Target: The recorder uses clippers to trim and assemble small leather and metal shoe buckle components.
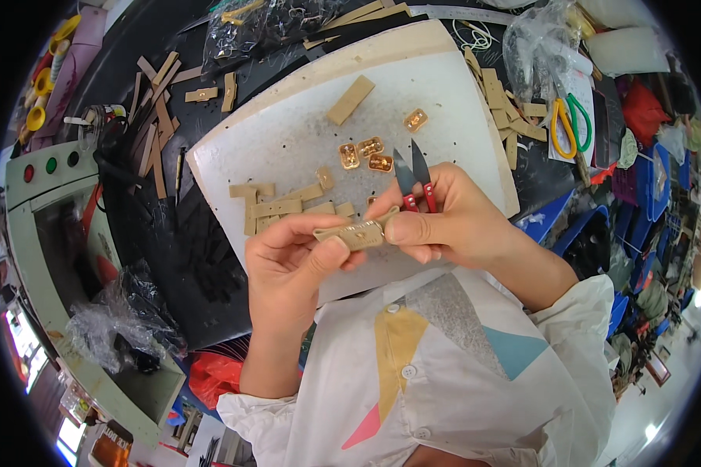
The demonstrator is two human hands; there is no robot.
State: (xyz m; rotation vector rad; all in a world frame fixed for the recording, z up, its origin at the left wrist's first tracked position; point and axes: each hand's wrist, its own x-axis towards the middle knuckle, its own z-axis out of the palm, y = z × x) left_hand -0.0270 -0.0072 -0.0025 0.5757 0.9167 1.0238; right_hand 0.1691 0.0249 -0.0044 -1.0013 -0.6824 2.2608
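Pinching a tan strap [360,237] over the white board [288,132], close to the front of the shirt [459,350], both hands are closed on it and sit side by side. The left hand [284,261] grips its left end, thumb flat on the near face. The right hand [463,214] holds the other end between thumb and fingers and also carries small scissors [406,180] with red handles, their dark blades pointing away and slightly parted. A shiny strip shows along the strap's upper edge, though the fingers hide enough that I can't say for certain what it is.

Just beyond the scissors lie three gold buckles [349,156] in a cluster, with a single buckle [415,119] apart to the right. A loose tan strip [351,100] lies farther up the board, and a group of tan pieces [277,208] sits beyond the left hand. Right of the board, big scissors [562,128] with orange and green handles rest near a pile of tan strips [493,89].
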